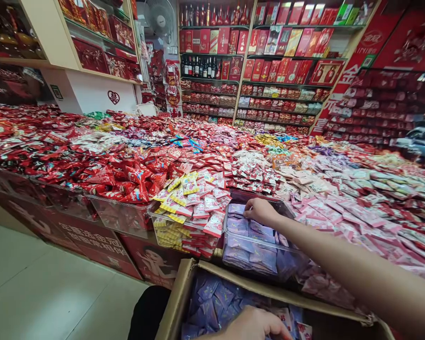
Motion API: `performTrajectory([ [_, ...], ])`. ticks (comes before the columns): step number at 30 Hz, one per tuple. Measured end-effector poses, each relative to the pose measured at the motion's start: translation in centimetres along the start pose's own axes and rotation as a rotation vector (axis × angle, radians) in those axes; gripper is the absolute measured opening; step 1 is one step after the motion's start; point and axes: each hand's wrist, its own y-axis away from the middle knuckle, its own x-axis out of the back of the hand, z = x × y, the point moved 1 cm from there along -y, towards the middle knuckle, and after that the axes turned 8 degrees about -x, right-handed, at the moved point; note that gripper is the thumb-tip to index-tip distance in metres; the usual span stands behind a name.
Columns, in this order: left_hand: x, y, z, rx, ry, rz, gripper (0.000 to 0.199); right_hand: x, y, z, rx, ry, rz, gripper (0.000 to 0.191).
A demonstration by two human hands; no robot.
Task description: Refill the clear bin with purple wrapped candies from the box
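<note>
My right hand [261, 212] reaches in from the right over a clear plastic bin [250, 243] that holds purple packets [238, 227]. Its fingers are bent down at a packet near the bin's back left; whether they grip it I cannot make out. Below, my left hand [253, 325] is over an open cardboard box [230, 278], at the bottom edge of the view. More purple packets [209, 309] fill the box's left part, with a few white and red packets [303, 330] to their right. The left fingertips are partly hidden among the packets.
A bin of yellow and pink packets [189, 208] adjoins on the left, red packets [134, 182] beyond it. Pink packets [343, 217] are heaped on the right. Shelves [244, 56] with bottles and red boxes stand behind. A dark knee [150, 311] is beside the box.
</note>
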Motion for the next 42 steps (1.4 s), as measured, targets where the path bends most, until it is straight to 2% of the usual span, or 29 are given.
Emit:
performTrajectory([
  [2,0.1,0.0,0.0,-0.022,-0.013,-0.008,0.039,0.0,-0.3,-0.2,0.068,0.186,0.016,0.012],
  [7,0.1,0.0,-0.1,-0.035,-0.053,0.017,0.041,-0.7,-0.8,-1.0,0.201,0.362,0.049,0.03],
  [11,-0.1,0.0,-0.7,-0.005,-0.064,0.024,0.037,-1.1,-1.2,-1.5,0.314,0.478,0.095,0.019],
  [14,-0.1,0.0,-0.9,0.008,-0.078,0.014,0.037,-0.7,-1.1,-1.6,0.362,0.483,0.097,0.017],
  [17,-0.2,0.1,-0.9,0.009,-0.078,0.013,0.035,0.3,-0.7,-1.5,0.367,0.437,0.052,0.014],
  [21,-0.3,0.1,-0.9,0.009,-0.074,0.01,0.032,1.3,-0.2,-0.7,0.264,0.486,-0.036,0.015],
  [25,-0.1,0.0,-0.3,0.012,-0.074,0.021,0.031,2.2,0.8,-0.4,0.222,0.483,-0.028,0.017],
  [28,0.6,0.2,1.2,0.041,-0.042,0.117,0.029,3.7,3.7,-1.0,0.289,0.342,0.02,0.016],
  [31,1.5,0.5,2.8,0.055,0.034,0.317,0.033,5.2,9.3,-0.9,0.375,0.059,0.109,0.018],
  [33,1.8,0.6,3.5,-0.005,0.087,0.44,0.037,5.2,13.6,0.0,0.322,-0.154,0.119,0.016],
  [35,2.0,0.7,3.7,-0.086,0.141,0.502,0.04,4.2,17.1,1.4,0.18,-0.316,0.073,0.013],
  [37,1.9,0.5,3.7,-0.132,0.161,0.514,0.042,2.5,19.2,2.7,0.047,-0.449,0.0,0.015],
  [40,1.6,0.1,3.5,-0.125,0.123,0.497,0.047,-0.2,20.1,3.9,-0.001,-0.606,-0.14,0.021],
  [42,1.6,-0.2,3.3,-0.062,0.158,0.492,0.055,-1.3,19.9,4.4,-0.009,-0.702,-0.15,0.025],
])
